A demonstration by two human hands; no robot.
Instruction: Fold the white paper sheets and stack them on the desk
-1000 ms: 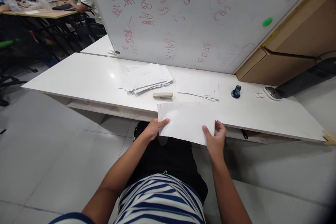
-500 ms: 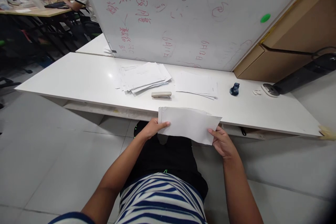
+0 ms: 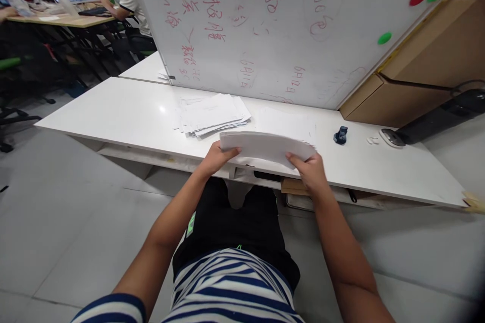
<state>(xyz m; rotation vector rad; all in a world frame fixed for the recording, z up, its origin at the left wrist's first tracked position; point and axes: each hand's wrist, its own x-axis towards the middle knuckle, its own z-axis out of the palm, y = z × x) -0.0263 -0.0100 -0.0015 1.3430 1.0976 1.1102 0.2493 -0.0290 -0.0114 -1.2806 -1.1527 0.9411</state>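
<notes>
A few white paper sheets (image 3: 265,149) are stretched between my two hands, bowed and tilted up over the desk's front edge. My left hand (image 3: 216,159) pinches their left end, thumb on the near face. At the right end my right hand (image 3: 308,164) grips them the same way. Behind the held sheets lies another small stack of paper (image 3: 286,123), partly covered from view. To its left is a larger, uneven pile of papers (image 3: 215,113). The stapler seen earlier is hidden behind the held sheets now.
The white desk (image 3: 125,111) has an open shelf beneath its top. A whiteboard (image 3: 257,25) with red writing stands at its back edge. A dark blue object (image 3: 340,135), white earbuds (image 3: 372,140) and cardboard boxes (image 3: 424,50) are to the right. A person (image 3: 131,5) sits at a far table.
Both hands have raised the sheets and moved them forward over the desk edge. The paper has tilted more upright and now blocks the stapler.
</notes>
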